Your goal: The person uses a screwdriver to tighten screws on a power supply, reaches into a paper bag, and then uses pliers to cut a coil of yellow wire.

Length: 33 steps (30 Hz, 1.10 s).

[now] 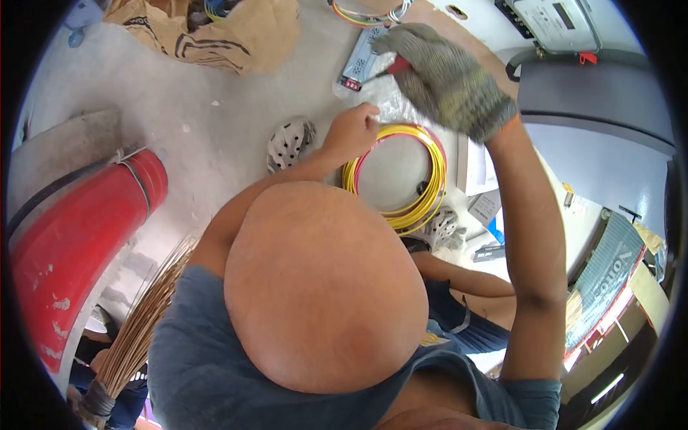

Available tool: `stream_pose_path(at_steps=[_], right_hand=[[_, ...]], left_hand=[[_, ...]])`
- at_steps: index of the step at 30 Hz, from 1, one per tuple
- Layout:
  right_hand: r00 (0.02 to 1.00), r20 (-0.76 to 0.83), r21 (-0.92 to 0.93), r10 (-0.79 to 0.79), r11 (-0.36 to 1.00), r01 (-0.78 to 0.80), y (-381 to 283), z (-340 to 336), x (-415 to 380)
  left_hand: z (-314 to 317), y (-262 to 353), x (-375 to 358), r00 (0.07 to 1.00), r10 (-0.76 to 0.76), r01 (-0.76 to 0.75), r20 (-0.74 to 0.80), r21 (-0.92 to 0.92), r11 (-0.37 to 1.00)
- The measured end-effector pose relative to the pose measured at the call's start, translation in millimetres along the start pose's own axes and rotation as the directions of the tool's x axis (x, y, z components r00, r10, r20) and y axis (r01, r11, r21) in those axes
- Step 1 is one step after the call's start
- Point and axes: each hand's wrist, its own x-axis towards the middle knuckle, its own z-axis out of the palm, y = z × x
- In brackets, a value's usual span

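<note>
My right hand [451, 82], in a grey-green knit glove, is closed around a screwdriver with a red handle [399, 66]. Its dark shaft points left, toward the end of a slim perforated metal power supply [362, 54] lying on the floor. Red and dark terminals show at that end. Just below, my bare left hand [352, 131] is curled with thumb and fingers together; whatever it may hold is hidden. A crumpled clear plastic bag [390, 100] lies between the two hands. Close to my left hand rests a coil of yellow and red wire [438, 168].
A red cylinder [93, 251] lies at left beside a bundle of thin sticks [147, 315]. A torn brown paper sack [208, 36] is at the top, coloured wires [369, 18] near the power supply. My spotted shoe [292, 145] is by my left arm. A grey cabinet [595, 100] stands right.
</note>
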Motion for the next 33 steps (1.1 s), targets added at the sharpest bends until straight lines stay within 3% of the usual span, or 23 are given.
stream_pose_path(at_steps=[1,2,3,5,6,8,9,11,12,14,17,19,21,23,24,25,27,28,29,30,31,32,33], right_hand=[[0.999,0.045,0.040,-0.020,0.999,0.019,11,7,1],[0.970,0.223,0.057,0.101,0.991,-0.117,21,7,17],[0.932,0.322,-0.059,0.166,0.986,-0.155,28,9,20],[0.716,0.450,-0.170,0.533,0.838,-0.518,-11,-25,55],[0.717,0.441,-0.169,0.540,0.835,-0.524,-17,-32,51],[0.885,0.390,0.036,0.256,0.956,-0.292,-25,-38,44],[0.888,0.385,0.035,0.253,0.957,-0.288,-18,-30,45],[0.969,0.238,0.075,0.066,0.993,-0.086,-4,-6,47],[0.969,0.238,0.080,0.061,0.993,-0.082,-2,-2,47],[0.848,0.423,-0.109,0.319,0.947,-0.301,-8,-6,57],[0.759,0.483,-0.150,0.436,0.896,-0.418,-32,-32,63],[0.798,0.440,-0.092,0.410,0.905,-0.415,-31,-26,51],[0.990,0.072,0.072,0.118,0.990,-0.123,-1,14,29],[0.987,0.145,0.055,0.067,0.996,-0.076,-6,2,34],[0.944,0.237,0.028,0.228,0.970,-0.241,-9,0,36],[0.867,0.321,-0.014,0.381,0.917,-0.398,-11,0,38],[0.825,0.335,-0.114,0.455,0.889,-0.444,0,10,35],[0.777,0.340,-0.216,0.530,0.848,-0.484,5,12,33],[0.778,0.335,-0.218,0.531,0.847,-0.484,4,8,29],[0.865,0.282,-0.127,0.415,0.910,-0.395,0,2,22],[0.931,0.217,-0.042,0.294,0.956,-0.292,-2,-1,16],[0.931,0.219,-0.043,0.294,0.956,-0.292,2,0,13],[0.982,0.120,0.007,0.145,0.989,-0.147,8,2,9]], left_hand=[[-3,15,7,0.998,0.015,-0.027,0.065,0.183,0.983],[-1,21,8,0.990,0.017,-0.065,0.139,0.353,0.933],[7,18,10,0.987,0.007,-0.062,0.159,0.343,0.937],[14,16,25,0.977,0.040,-0.152,0.208,0.562,0.813],[13,21,29,0.974,0.016,-0.150,0.226,0.589,0.794],[12,24,34,0.977,0.043,-0.163,0.208,0.603,0.781],[11,25,40,0.981,0.073,-0.171,0.180,0.616,0.769],[8,29,50,0.976,0.109,-0.207,0.187,0.649,0.732],[8,32,54,0.969,0.145,-0.245,0.201,0.677,0.694],[21,29,66,0.970,0.174,-0.243,0.170,0.722,0.647],[42,11,77,0.977,0.169,-0.210,0.133,0.770,0.603],[61,-22,89,0.908,0.417,-0.315,0.046,0.731,0.605],[64,-18,94,0.914,0.403,-0.264,-0.032,0.708,0.655],[62,-9,93,0.964,0.264,-0.200,-0.016,0.608,0.769],[76,-34,100,0.918,0.394,-0.275,-0.038,0.656,0.703],[69,-21,97,0.918,0.394,-0.273,-0.039,0.658,0.702],[49,20,86,0.993,0.092,-0.111,0.067,0.766,0.634],[53,12,88,0.993,0.098,-0.116,0.069,0.766,0.632],[59,-1,90,0.964,0.260,-0.208,0.057,0.771,0.602],[65,-13,93,0.910,0.413,-0.292,0.045,0.775,0.560],[55,-5,88,0.910,0.413,-0.293,0.044,0.775,0.561],[35,14,78,0.885,0.388,-0.443,0.257,0.723,0.530],[26,27,66,0.815,0.354,-0.580,0.459,0.639,0.505]])
